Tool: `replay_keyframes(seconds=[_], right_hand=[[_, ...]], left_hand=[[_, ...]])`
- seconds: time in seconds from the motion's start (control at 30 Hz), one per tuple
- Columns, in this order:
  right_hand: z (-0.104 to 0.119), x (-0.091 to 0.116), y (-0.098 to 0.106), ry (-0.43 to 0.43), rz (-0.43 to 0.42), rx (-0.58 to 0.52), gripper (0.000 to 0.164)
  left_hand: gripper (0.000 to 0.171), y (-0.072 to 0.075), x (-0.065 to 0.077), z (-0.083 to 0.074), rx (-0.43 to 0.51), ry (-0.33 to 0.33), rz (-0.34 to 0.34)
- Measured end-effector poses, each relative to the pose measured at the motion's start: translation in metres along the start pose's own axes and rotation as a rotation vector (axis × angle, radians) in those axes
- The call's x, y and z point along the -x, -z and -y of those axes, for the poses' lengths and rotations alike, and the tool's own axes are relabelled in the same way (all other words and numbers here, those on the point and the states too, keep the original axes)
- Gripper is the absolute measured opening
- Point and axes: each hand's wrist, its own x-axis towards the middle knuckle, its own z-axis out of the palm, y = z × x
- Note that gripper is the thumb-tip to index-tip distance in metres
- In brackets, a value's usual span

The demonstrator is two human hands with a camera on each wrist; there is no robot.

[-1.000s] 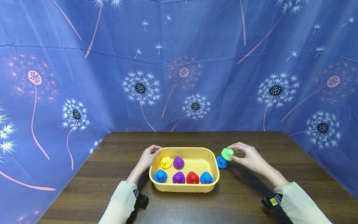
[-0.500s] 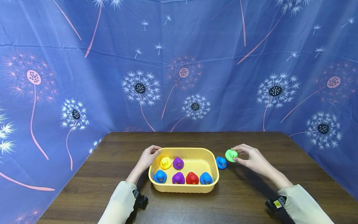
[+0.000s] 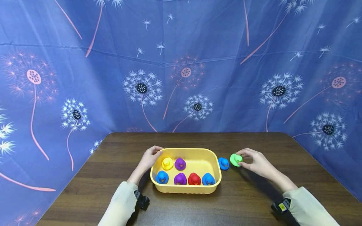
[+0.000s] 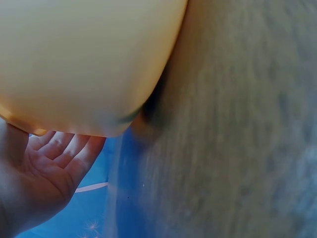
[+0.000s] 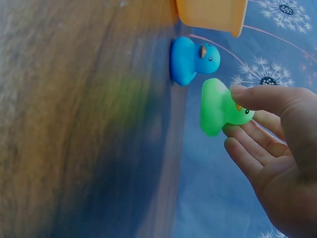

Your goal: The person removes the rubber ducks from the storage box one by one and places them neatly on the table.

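Note:
My right hand (image 3: 255, 160) pinches a green rubber duck (image 3: 236, 160) between thumb and fingertips, to the right of the bin. In the right wrist view the green duck (image 5: 214, 108) shows a gap between its base and the wooden surface. A blue rubber duck (image 3: 223, 163) stands on the table between it and the yellow bin (image 3: 186, 189). My left hand (image 3: 149, 158) holds the bin's far left corner, thumb at the rim and fingers behind the wall. Inside the bin sit a yellow duck (image 3: 167, 163), two purple ducks, a red duck (image 3: 194, 179) and two blue ducks.
The bin and ducks are on a dark wooden table (image 3: 113, 150). A blue curtain (image 3: 226, 62) with dandelion prints hangs behind and along both sides. Wrist cameras (image 3: 142, 201) are strapped at both sleeves.
My right hand has moved the green duck rightward and slightly lower, away from beside the blue duck, which now shows in full. My left hand and the bin have stayed in place.

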Motion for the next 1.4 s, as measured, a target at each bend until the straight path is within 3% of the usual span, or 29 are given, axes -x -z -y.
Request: replay_keyframes(seconds=[0.6,1.4], right_hand=[[-0.009,0.009,-0.005,-0.119,0.092,-0.021,0.033],[-0.012,0.009,-0.005,-0.115,0.099,-0.04,0.04]], left_hand=[[0.021,-0.001,0.002,-0.002,-0.012,0.018,0.01],[0.02,-0.001,0.001,0.002,0.001,0.026,0.006]])
